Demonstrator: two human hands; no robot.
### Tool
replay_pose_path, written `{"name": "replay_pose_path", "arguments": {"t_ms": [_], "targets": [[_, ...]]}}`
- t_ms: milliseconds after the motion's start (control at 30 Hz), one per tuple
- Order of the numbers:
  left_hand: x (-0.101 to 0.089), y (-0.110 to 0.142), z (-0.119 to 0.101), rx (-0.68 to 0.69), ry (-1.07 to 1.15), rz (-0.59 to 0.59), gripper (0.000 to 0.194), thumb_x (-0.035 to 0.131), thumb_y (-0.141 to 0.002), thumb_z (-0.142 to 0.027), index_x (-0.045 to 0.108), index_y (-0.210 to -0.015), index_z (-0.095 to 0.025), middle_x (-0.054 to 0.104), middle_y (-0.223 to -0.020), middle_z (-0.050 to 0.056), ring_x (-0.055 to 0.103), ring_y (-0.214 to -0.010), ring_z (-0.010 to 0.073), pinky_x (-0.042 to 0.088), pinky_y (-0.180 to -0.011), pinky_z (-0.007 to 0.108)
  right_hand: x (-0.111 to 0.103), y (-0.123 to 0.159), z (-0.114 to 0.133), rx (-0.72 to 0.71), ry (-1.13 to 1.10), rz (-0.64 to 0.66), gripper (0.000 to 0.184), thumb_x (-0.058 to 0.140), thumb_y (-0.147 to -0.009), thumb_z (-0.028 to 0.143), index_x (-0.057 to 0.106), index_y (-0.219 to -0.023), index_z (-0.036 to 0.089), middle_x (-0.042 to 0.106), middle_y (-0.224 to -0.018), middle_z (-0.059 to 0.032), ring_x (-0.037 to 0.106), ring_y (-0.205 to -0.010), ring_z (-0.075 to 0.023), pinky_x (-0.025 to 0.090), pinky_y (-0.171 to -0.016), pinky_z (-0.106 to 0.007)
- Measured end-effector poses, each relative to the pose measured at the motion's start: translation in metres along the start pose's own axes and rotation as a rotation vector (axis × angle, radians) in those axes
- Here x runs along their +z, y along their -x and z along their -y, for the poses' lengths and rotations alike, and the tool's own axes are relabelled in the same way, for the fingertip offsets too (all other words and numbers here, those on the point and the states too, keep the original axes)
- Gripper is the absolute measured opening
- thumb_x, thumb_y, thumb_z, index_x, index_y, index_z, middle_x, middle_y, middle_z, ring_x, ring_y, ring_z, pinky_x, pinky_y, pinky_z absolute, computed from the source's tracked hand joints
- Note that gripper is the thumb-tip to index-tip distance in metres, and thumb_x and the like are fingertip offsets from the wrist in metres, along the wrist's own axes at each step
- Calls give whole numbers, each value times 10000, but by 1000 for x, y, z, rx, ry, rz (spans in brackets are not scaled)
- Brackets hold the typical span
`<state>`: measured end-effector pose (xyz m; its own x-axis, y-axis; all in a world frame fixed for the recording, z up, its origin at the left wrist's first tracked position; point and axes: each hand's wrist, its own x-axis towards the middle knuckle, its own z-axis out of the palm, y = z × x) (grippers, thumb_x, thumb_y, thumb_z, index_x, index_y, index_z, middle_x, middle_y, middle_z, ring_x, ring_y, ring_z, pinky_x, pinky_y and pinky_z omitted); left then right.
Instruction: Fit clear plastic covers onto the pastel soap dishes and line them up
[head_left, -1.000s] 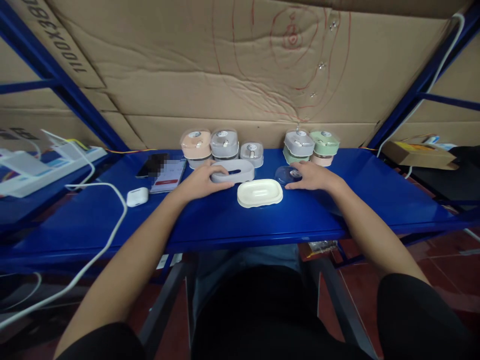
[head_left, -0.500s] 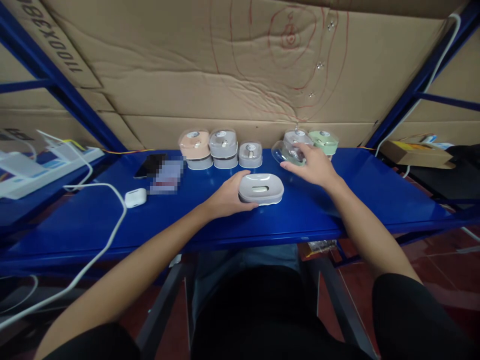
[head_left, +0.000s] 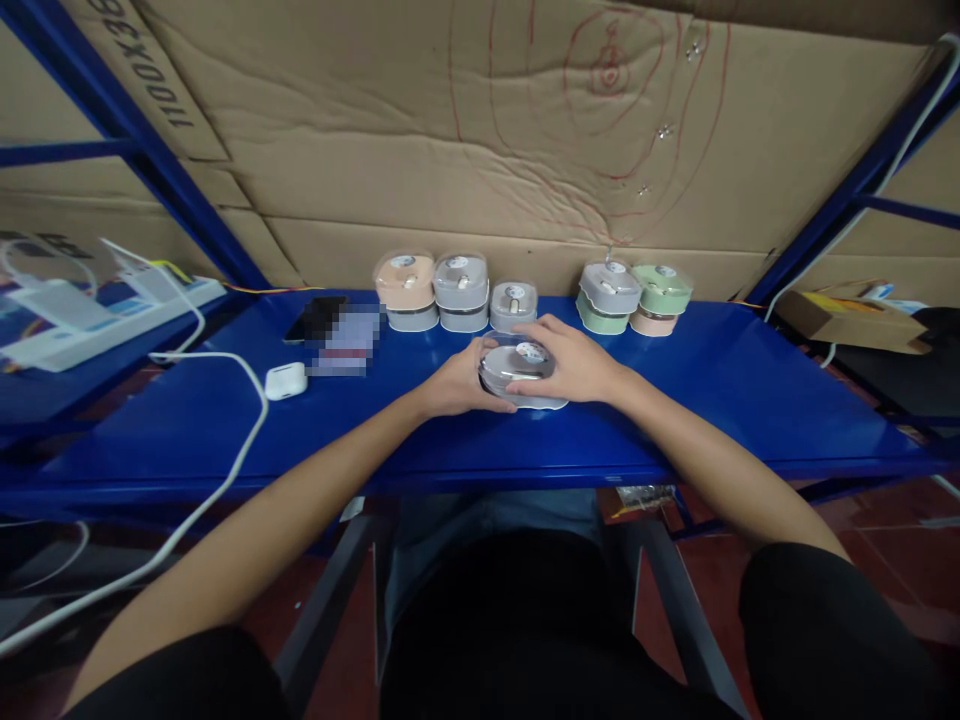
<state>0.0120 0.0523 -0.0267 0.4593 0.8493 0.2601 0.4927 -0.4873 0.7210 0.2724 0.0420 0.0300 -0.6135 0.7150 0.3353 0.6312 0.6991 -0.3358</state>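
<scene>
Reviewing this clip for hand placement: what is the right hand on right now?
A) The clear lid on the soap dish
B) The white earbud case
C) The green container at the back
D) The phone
A. The right hand lies over the clear lid of the soap dish, while the left hand holds the dish's left side.

Running just the one head cam here, worn by the person and tipped forward and down. On my screen it sits pretty close above the left hand (head_left: pixel 457 382) and right hand (head_left: pixel 571 362), catching the blue surface (head_left: pixel 712 400), the cardboard (head_left: pixel 450 150) behind, and their lap (head_left: pixel 510 620).
</scene>
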Motion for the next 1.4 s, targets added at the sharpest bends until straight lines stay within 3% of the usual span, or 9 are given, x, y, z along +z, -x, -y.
{"name": "replay_pose_path", "arguments": {"t_ms": [300, 533, 667, 867, 967, 1100, 1267, 1400], "targets": [[5, 1, -10, -86, 22, 6, 1243, 1059, -563, -552, 448, -1572, -157, 635, -1606, 288, 617, -1523, 484, 556, -1212, 611, 4, 3, -9, 37, 105, 87, 933, 820, -857, 813, 658, -1592, 262, 688, -1314, -164, 716, -1187, -415, 616, -1030, -597], [3, 3, -14, -26, -115, 13, 997, 992, -676, -593, 578, -1492, -199, 717, -1510, 197, 709, -1399, 444, 571, -1174, 601, 11, 17, -1, 50, 203, 98, 903, 662, -977, 830, 565, -1655, 240, 698, -1331, -204, 682, -1221, -455, 605, -1019, -611], [4, 4, -14, 45, -109, 13, 1039, 947, -743, -608, 515, -1601, -212, 638, -1643, 197, 630, -1513, 434, 502, -1266, 593, 11, 21, 8, 48, 330, 126, 976, 685, -973, 789, 472, -1706, 182, 671, -1395, -261, 669, -1211, -490, 604, -992, -625], [3, 7, -17, 59, -153, 75, 1104, 916, -786, -656, 464, -1694, -219, 541, -1760, 189, 554, -1602, 430, 445, -1330, 582, -4, 29, 14, 72, 353, 240, 997, 681, -1004, 748, 369, -1770, 191, 627, -1477, -268, 680, -1264, -490, 616, -992, -602], [3, 7, -18, 128, -141, 102, 895, 832, -889, -631, 548, -1642, -239, 627, -1696, 155, 630, -1544, 373, 466, -1322, 547, -13, 47, 7, 113, 343, 249, 1043, 666, -986, 811, 352, -1780, 212, 614, -1487, -267, 696, -1246, -492, 623, -970, -603], [3, 8, -18, 181, -163, 97, 505, 695, -1002, -556, 739, -1395, -241, 789, -1484, 106, 724, -1426, 331, 520, -1279, 531, -28, 78, -8, 243, 398, 208, 1082, 628, -958, 893, 394, -1756, 201, 636, -1415, -265, 714, -1221, -504, 627, -958, -604], [1, 8, -18, 159, -187, 72, 473, 685, -1000, -562, 778, -1310, -217, 803, -1434, 124, 739, -1385, 357, 543, -1249, 567, -58, 129, -41, 563, 489, 165, 1041, 551, -963, 932, 446, -1724, 229, 665, -1383, -260, 736, -1208, -516, 630, -912, -599], [0, 7, -18, 168, -187, 86, 460, 683, -996, -577, 784, -1261, -214, 800, -1404, 132, 743, -1356, 363, 550, -1232, 587, -92, 173, -100, 939, 523, 49, 854, 385, -1098, 793, 465, -1727, 221, 620, -1516, -325, 714, -1295, -561, 554, -992, -651]]}}
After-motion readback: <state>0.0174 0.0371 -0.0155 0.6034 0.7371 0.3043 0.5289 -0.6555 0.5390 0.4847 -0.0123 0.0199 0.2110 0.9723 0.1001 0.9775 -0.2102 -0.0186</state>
